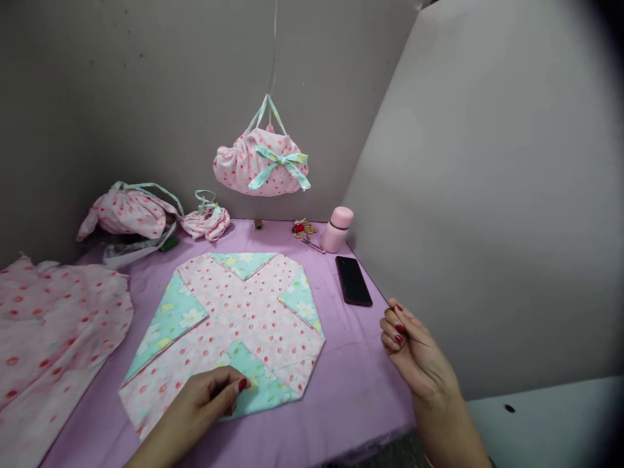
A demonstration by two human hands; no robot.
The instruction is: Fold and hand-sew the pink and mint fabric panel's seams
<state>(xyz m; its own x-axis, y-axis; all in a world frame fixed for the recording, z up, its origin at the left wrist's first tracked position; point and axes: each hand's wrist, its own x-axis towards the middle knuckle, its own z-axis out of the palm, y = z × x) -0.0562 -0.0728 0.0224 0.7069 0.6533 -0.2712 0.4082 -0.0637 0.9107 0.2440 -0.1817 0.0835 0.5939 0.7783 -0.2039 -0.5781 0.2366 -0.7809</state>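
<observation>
A round pink strawberry-print fabric piece with several mint floral triangles folded in lies flat on the purple table cover. My left hand rests on its near edge, fingers pinched on the fabric beside the nearest mint triangle. My right hand hovers to the right of the piece, above the table's right edge, with its fingers curled together; a thin needle or thread may be pinched in it, too fine to make out.
A black phone lies right of the fabric. A pink bottle, buttons and thread spools stand at the back. A finished pink bag hangs above. More pink bags and loose fabric lie left. A grey panel walls the right.
</observation>
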